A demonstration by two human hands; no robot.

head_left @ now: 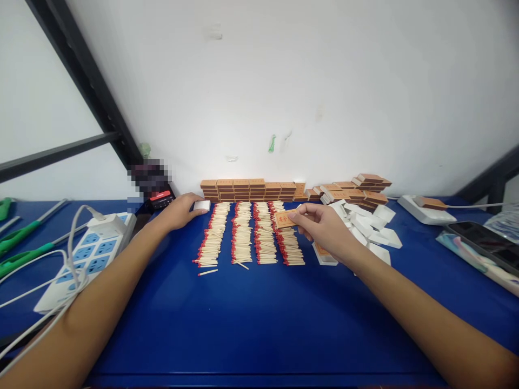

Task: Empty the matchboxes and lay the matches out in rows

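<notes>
My right hand pinches an orange matchbox sleeve over the rightmost row of matches. At the far left end of the rows, my left hand has its fingers closed at a small white matchbox tray; the far fingers are partly hidden. Between the hands, loose red-tipped matches lie in several rows running away from me. Partly under my right hand stands another white tray with an orange piece in it. Stray single matches lie near the rows' front ends.
Stacked orange matchboxes line the wall, with a looser heap of matchboxes to the right. White trays pile beside my right wrist. A power strip with cables is at left; a phone lies right on the blue table.
</notes>
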